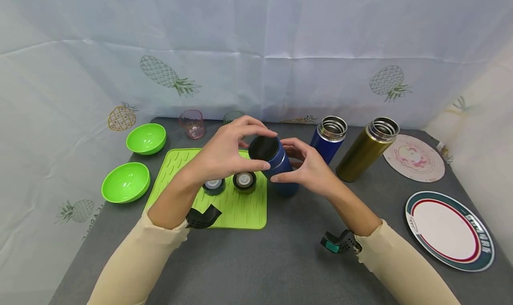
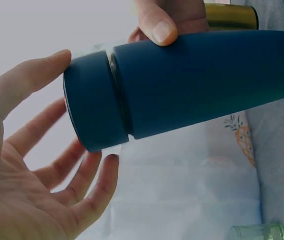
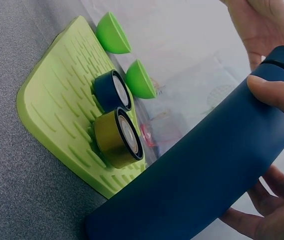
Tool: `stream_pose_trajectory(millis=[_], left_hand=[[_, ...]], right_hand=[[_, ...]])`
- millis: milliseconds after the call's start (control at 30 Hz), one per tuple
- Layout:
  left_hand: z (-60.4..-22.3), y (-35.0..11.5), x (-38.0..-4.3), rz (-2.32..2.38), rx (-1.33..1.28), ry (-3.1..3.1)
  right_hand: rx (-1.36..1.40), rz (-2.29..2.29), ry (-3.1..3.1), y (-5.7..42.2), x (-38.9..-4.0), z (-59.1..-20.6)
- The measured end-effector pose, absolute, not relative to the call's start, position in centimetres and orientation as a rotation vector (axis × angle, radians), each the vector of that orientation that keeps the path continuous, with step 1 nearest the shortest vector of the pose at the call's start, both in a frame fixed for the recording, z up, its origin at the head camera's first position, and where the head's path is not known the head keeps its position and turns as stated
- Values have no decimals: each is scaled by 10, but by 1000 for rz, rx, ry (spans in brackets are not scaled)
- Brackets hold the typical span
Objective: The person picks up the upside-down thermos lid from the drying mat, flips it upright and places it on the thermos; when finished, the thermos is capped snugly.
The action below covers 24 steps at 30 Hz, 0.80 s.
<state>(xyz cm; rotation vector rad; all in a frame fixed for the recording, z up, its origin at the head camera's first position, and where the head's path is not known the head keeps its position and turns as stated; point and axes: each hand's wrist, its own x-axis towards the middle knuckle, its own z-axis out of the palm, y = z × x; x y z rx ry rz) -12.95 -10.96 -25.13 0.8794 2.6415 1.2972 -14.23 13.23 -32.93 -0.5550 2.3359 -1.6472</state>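
A dark blue insulated bottle (image 1: 285, 182) stands on the grey table, its lid (image 2: 94, 100) on top with a thin gap line below it. My left hand (image 1: 234, 149) spans the lid from above, thumb and fingertips at its rim on opposite sides. Lower down, my right hand (image 1: 306, 168) grips the bottle's upper body, thumb on the near side and fingers behind. Two removed lids, one dark blue (image 3: 113, 91) and one gold (image 3: 118, 137), lie upside down on the green ridged mat (image 1: 244, 213) to the left.
An uncapped blue bottle (image 1: 325, 147) and an uncapped gold bottle (image 1: 358, 156) stand right of my hands. Two green bowls (image 1: 126, 183) sit at the left edge, a pink glass (image 1: 193, 126) at the back. A round pink mat (image 1: 414, 158) and a plate (image 1: 445, 229) lie right.
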Motion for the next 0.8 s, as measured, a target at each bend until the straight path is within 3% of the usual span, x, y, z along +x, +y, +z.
stream_pose_trajectory(millis=[333, 800], left_hand=[[-251, -104, -130, 1247, 827, 2685], [-254, -108, -135, 1257, 1113, 2508]], right_hand=[[-571, -1638, 2343, 131, -143, -329], [-550, -1609, 2350, 132, -143, -329]])
